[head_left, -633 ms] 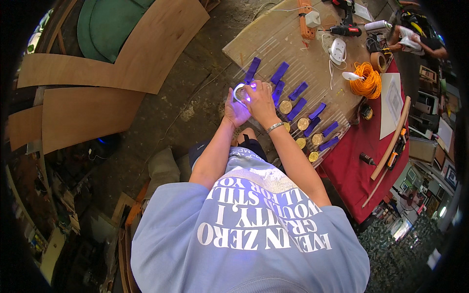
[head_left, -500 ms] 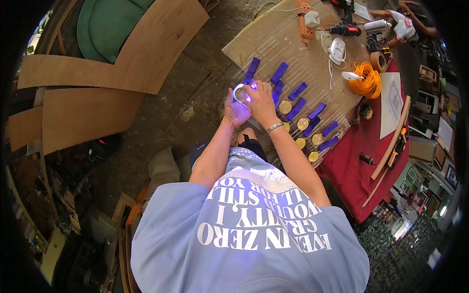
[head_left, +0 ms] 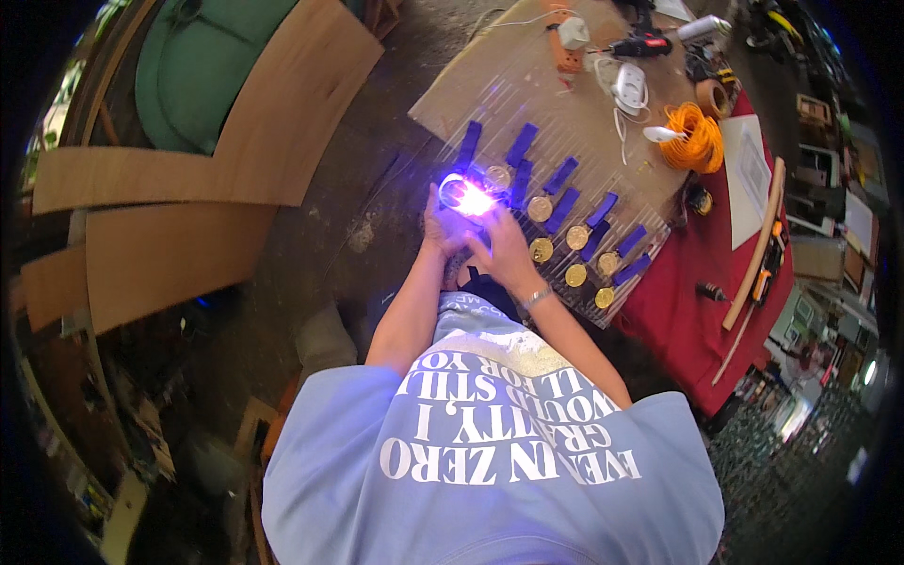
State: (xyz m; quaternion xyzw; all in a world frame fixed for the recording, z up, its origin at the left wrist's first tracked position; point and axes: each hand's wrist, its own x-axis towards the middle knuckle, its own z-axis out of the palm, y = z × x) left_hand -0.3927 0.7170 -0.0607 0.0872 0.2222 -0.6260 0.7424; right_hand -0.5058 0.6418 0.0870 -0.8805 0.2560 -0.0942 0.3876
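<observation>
Between my two hands is a ring-rimmed round light that glows violet-white. The glare hides most of its shape. My left hand is closed around its left and lower side, palm lit violet. From the right, my right hand grips its lower right edge, fingertips partly lost in the glare. Just beyond my hands, gold medals on dark purple ribbons lie in slanting rows on the table's front edge. One purple ribbon lies right behind the light.
The worktable carries an orange power strip, a white adapter, a drill, a coil of orange cord and a tape roll. A red cloth hangs at the right. Cut plywood stands left.
My hands have come slightly nearer to me with the light, which now flares much brighter toward the camera. My right hand has slid down to its lower edge. The view has shifted a little.
</observation>
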